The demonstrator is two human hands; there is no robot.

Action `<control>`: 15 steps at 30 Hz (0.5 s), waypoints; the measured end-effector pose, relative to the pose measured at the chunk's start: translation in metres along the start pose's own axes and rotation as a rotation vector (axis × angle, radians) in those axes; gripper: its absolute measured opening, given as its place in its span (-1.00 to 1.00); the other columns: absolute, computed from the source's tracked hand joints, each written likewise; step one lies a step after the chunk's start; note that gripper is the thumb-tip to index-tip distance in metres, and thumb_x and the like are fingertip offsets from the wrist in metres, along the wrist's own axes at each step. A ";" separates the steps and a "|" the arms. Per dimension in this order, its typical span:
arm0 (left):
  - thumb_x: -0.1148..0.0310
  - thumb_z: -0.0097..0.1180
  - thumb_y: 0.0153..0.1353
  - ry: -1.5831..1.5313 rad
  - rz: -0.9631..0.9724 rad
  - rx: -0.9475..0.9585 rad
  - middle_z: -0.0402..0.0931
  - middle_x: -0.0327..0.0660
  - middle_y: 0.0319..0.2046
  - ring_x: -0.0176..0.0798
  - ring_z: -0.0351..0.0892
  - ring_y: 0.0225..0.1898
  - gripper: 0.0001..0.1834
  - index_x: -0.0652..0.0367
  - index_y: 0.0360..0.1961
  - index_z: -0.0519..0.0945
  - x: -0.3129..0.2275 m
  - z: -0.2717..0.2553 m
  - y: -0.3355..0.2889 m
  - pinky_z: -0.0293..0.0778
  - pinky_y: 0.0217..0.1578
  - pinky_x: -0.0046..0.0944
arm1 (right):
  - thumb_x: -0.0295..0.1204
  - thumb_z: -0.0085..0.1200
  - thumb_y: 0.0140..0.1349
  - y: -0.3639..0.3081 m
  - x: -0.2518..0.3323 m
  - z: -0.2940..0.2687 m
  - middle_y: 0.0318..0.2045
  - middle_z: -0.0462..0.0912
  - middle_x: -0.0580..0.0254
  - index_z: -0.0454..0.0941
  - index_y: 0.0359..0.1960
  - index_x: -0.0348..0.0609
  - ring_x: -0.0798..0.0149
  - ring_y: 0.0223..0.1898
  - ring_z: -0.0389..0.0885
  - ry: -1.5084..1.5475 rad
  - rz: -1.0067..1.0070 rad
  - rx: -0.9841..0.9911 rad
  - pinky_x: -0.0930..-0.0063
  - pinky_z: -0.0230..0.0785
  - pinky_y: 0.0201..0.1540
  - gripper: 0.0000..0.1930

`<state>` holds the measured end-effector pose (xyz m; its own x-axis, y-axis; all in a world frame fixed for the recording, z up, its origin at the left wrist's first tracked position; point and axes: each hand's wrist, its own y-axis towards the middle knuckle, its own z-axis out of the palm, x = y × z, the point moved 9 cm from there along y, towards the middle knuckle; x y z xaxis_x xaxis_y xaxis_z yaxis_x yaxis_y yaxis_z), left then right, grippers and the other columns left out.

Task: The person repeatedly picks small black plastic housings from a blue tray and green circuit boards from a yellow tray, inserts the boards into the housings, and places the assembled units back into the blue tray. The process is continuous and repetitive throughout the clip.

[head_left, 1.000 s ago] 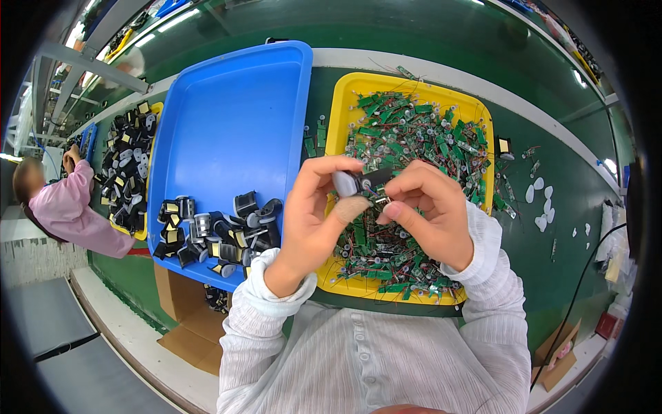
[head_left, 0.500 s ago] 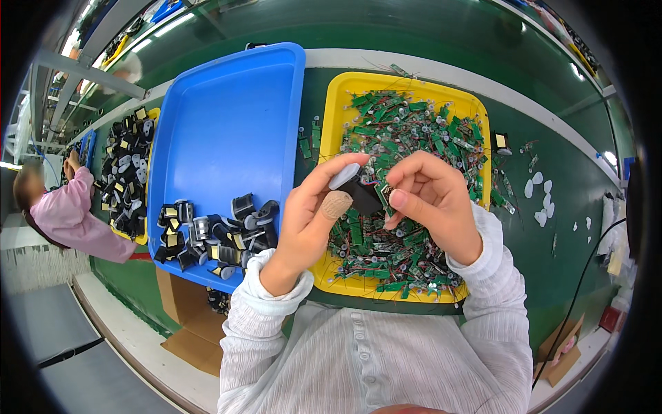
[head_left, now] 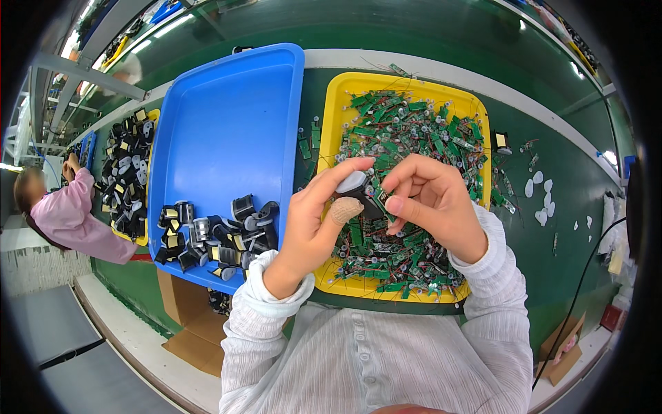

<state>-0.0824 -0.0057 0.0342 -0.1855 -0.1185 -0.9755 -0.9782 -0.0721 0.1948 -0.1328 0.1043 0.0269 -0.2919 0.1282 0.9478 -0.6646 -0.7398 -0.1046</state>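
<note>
Between my two hands, above the yellow tray (head_left: 332,127), is a black plastic housing with a pale grey end (head_left: 353,182). My left hand (head_left: 314,214) grips it between fingers and thumb; the thumb wears a tan cover. A small green circuit board (head_left: 382,197) is pinched by the thumb and fingers of my right hand (head_left: 436,205), right against the housing's side. Whether the board sits inside the housing cannot be seen. Beneath both hands, the yellow tray holds a heap of green circuit boards (head_left: 407,259) with thin wires.
A blue tray (head_left: 224,124) at left holds several black housings (head_left: 221,234) at its near end. Beyond it is a yellow tray of similar parts (head_left: 127,165), near a co-worker in pink (head_left: 76,207). White pieces (head_left: 541,200) and loose boards lie at right; a cardboard box (head_left: 196,338) stands below.
The housing has tilted in my left hand, showing more of its grey end and black rim. Both hands have shifted slightly, with the board kept against the housing.
</note>
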 end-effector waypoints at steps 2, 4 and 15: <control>0.38 -0.01 0.14 0.070 0.005 0.014 0.47 -0.07 -0.15 -0.21 0.48 -0.18 -0.60 0.27 0.03 0.40 0.001 -0.001 0.000 0.35 -0.13 -0.33 | -0.54 0.11 0.09 0.000 -0.001 0.001 -0.58 0.46 0.34 0.43 -0.32 -0.30 0.52 -0.53 0.47 -0.020 0.012 0.013 0.65 0.45 -0.47 -0.85; 0.39 -0.01 0.14 0.085 0.060 0.002 0.47 -0.06 -0.15 -0.17 0.48 -0.18 -0.59 0.27 0.03 0.39 -0.003 0.000 0.001 0.35 -0.13 -0.31 | -0.55 0.11 0.08 0.000 0.001 0.002 -0.56 0.46 0.33 0.44 -0.32 -0.30 0.51 -0.52 0.47 -0.017 -0.013 0.023 0.65 0.45 -0.47 -0.85; 0.48 0.00 0.09 0.106 0.017 0.005 0.48 -0.05 -0.24 -0.14 0.47 -0.26 -0.57 0.26 0.04 0.39 -0.001 -0.001 0.000 0.36 -0.19 -0.29 | -0.57 0.10 0.08 0.001 0.001 0.000 -0.54 0.46 0.30 0.43 -0.32 -0.32 0.50 -0.50 0.47 -0.021 -0.029 0.014 0.65 0.46 -0.51 -0.85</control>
<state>-0.0826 -0.0062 0.0353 -0.1915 -0.2241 -0.9556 -0.9755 -0.0641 0.2105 -0.1333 0.1035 0.0275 -0.2579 0.1357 0.9566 -0.6626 -0.7454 -0.0729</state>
